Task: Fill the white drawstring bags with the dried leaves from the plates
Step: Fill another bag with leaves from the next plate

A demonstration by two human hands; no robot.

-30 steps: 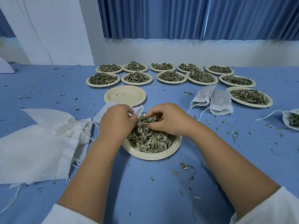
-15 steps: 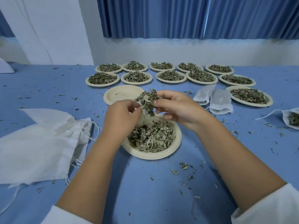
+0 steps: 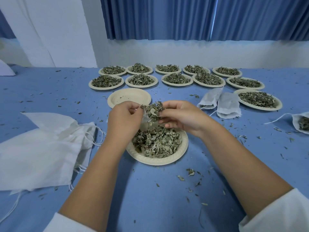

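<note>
An empty plate (image 3: 129, 97) lay just beyond the hands, with two rows of full plates (image 3: 177, 78) farther off and one more plate (image 3: 260, 99) to the right; two filled bags (image 3: 219, 102) lay between that one and the hands; a heap of empty bags (image 3: 38, 148) spread at the left, its strings near the left forearm; a part-filled bag (image 3: 301, 122) sat at the right edge. Leaf crumbs (image 3: 190, 171) dotted the blue tabletop (image 3: 150, 198), which showed open between the arms, nearer than the near plate (image 3: 157, 160). The left hand (image 3: 123, 119) pinched the mouth of a white drawstring bag (image 3: 145, 118), mostly hidden; the right hand (image 3: 182, 117) gripped a clump of dried leaves (image 3: 153, 109), grey-green and curled, at that mouth, above the near plate's heaped leaves.
</note>
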